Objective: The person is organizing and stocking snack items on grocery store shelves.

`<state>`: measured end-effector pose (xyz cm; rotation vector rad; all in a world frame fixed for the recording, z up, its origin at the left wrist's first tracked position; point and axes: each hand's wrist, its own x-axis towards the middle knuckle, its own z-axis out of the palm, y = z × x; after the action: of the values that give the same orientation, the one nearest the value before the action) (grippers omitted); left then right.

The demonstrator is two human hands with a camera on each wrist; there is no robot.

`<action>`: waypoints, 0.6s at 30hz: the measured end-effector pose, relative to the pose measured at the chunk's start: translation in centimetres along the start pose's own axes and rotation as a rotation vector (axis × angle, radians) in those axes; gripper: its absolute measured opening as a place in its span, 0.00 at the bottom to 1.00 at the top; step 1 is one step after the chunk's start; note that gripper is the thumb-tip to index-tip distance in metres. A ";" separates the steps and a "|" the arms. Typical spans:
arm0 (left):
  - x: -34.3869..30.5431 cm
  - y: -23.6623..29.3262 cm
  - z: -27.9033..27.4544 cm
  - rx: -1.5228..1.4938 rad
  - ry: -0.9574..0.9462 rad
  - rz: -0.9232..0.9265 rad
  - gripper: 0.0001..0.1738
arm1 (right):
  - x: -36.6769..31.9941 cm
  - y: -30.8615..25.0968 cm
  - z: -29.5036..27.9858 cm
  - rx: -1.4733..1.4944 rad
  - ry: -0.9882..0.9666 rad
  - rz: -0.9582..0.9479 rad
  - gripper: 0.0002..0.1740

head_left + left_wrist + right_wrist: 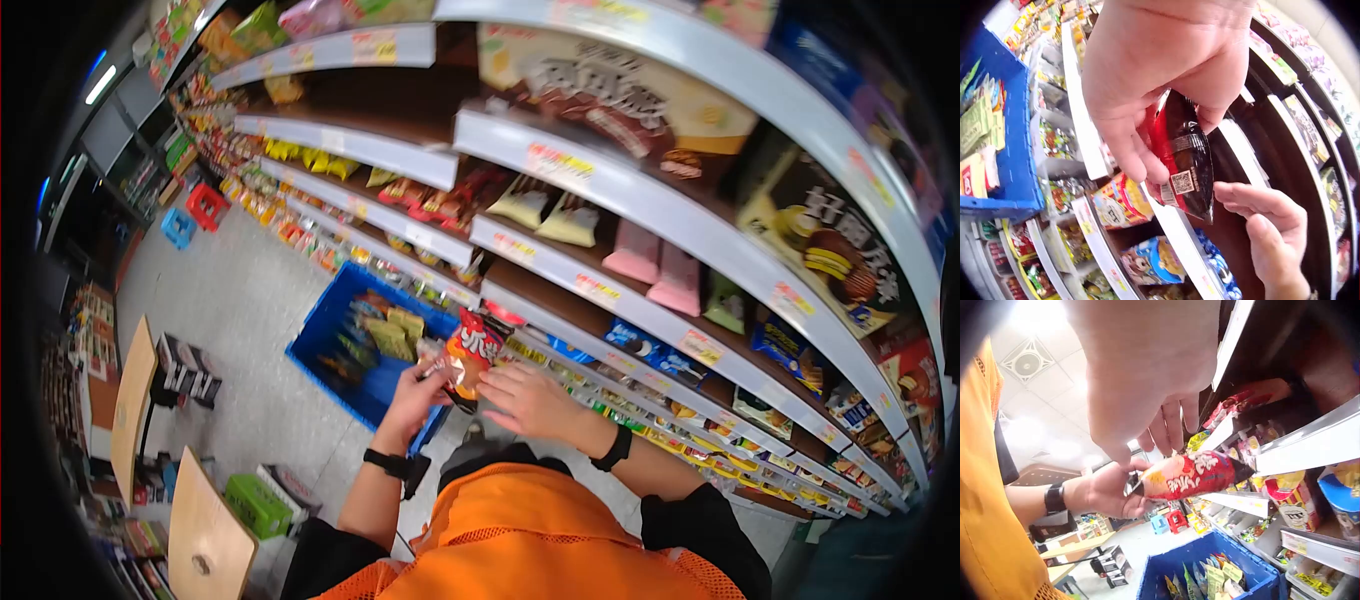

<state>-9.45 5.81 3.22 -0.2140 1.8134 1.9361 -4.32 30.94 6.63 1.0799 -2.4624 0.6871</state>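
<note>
My left hand (408, 402) grips one end of a red and black snack bag (472, 345) in front of the shelves. In the left wrist view the dark back of the snack bag (1188, 159) shows a square printed code, with thumb and fingers on either side. Large white characters cover the red front of the snack bag (1194, 475) in the right wrist view. My right hand (532, 400) is beside the bag, its fingers extended toward it. From the left wrist, the right hand (1272, 234) appears with fingertips close to the bag's lower edge.
A blue crate (375, 388) with several snack packets stands on the floor, left of the shelves. Tiered shelves of packaged snacks, with white price strips (590, 285), curve along the right. Wooden tabletops (205, 535), a green box (258, 505) and red and blue stools (207, 207) are at the left.
</note>
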 end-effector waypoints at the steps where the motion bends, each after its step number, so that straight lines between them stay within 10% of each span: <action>1: 0.3 -0.6 -1.6 0.009 0.038 -0.013 0.22 | 0.6 -0.2 0.1 0.047 -0.040 -0.044 0.21; 3: 1.2 -1.8 -5.6 0.080 0.188 0.034 0.13 | 1.9 -0.9 1.2 0.121 -0.040 -0.032 0.12; 8: 5.0 -5.5 -15.8 0.756 0.577 -0.019 0.24 | 2.7 -0.4 5.4 0.207 -0.100 0.119 0.08; 18: 18.6 -26.1 -26.6 0.915 0.294 -0.510 0.31 | 5.0 -0.9 9.6 0.111 -0.370 0.406 0.08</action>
<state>-19.66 -15.46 -31.11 -0.5859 2.3387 0.6533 -8.16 22.10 1.61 0.8047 -3.0429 0.8080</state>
